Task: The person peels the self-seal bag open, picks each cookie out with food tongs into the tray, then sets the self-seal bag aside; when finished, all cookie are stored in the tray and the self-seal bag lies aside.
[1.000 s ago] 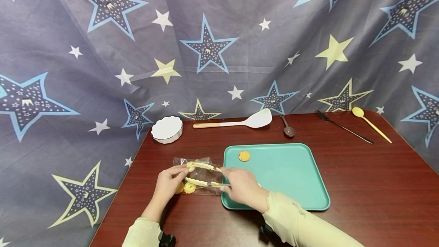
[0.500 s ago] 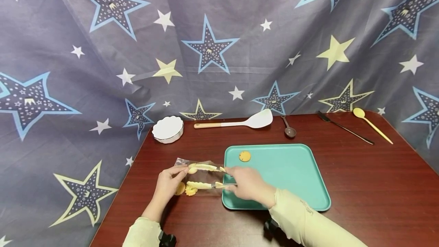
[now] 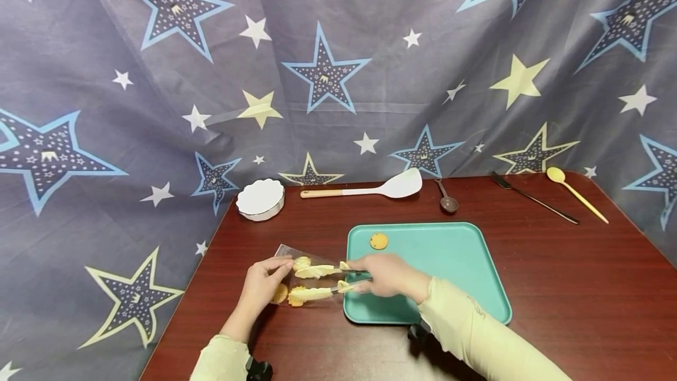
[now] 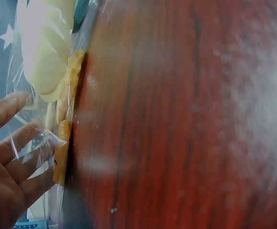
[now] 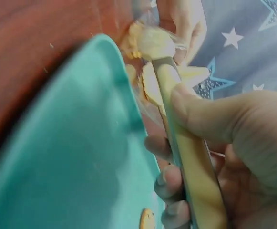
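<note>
My left hand (image 3: pixel 262 284) pinches the edge of a clear plastic bag (image 3: pixel 285 251) lying left of the tray. In the left wrist view, its thumb and fingers spread about the crinkled film. Inside the bag are a round cookie (image 3: pixel 280 294), a flower-shaped cookie (image 3: pixel 296 297) and another yellow cookie (image 3: pixel 302 263). My right hand (image 3: pixel 390 275) grips tongs (image 3: pixel 312 294) with pale yellow tips and metal arms. The tongs' tips stand apart, reaching into the bag, the nearer one right at the flower-shaped cookie. In the right wrist view, thumb and fingers wrap the tongs' handle (image 5: pixel 195 171).
A teal tray (image 3: pixel 444 263) bears one round cookie (image 3: pixel 378 241). Along the table's back lie a white fluted dish (image 3: pixel 261 200), a white spatula (image 3: pixel 399 184), a brown measuring spoon (image 3: pixel 448 202), a dark slim utensil (image 3: pixel 536 199) and a yellow spoon (image 3: pixel 582 196).
My right hand has shifted a little right and away from me over the tray. The tongs' tips have swung slightly toward the table's front. My left hand stays nearly still at the bag.
</note>
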Available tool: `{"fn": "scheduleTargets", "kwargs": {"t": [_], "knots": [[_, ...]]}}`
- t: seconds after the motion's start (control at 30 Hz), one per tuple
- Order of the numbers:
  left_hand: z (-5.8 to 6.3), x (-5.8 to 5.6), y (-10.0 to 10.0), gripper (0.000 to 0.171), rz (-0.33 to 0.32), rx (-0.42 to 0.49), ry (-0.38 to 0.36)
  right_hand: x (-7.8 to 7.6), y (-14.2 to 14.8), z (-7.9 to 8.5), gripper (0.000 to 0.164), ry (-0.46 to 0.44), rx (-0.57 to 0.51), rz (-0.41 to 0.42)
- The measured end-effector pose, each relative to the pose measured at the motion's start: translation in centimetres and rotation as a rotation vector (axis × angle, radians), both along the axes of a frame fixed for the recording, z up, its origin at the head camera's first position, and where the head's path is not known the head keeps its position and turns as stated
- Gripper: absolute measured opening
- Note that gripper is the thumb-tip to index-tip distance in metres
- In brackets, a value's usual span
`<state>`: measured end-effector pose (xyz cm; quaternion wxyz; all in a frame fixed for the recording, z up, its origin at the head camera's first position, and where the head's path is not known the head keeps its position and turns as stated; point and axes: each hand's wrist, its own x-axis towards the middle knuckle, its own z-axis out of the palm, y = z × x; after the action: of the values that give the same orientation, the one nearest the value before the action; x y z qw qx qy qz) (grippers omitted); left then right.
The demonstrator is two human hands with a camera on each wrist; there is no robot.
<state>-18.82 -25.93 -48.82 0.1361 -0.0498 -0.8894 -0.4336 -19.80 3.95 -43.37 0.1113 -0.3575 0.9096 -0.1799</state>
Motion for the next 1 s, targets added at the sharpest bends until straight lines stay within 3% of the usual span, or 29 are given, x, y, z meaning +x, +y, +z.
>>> {"fn": "scheduleTargets", "kwargs": {"t": [0.2, 0.43, 0.83, 1.0], "knots": [[0.1, 0.0, 0.1, 0.011, -0.003, 0.003, -0.010, -0.9, 0.3, 0.3, 0.054, -0.053, 0.050, 0.020], [0.3, 0.0, 0.3, 0.013, -0.010, 0.012, -0.032, -0.9, 0.5, 0.4, 0.052, -0.019, 0.052, 0.027], [0.2, 0.0, 0.2, 0.009, -0.029, 0.020, -0.001, -0.1, 1.1, 0.7, 0.050, 0.036, 0.005, -0.091], [0.1, 0.0, 0.2, 0.009, -0.022, 0.012, 0.000, -0.2, 1.6, 0.4, 0.056, 0.016, -0.008, -0.076]]}}
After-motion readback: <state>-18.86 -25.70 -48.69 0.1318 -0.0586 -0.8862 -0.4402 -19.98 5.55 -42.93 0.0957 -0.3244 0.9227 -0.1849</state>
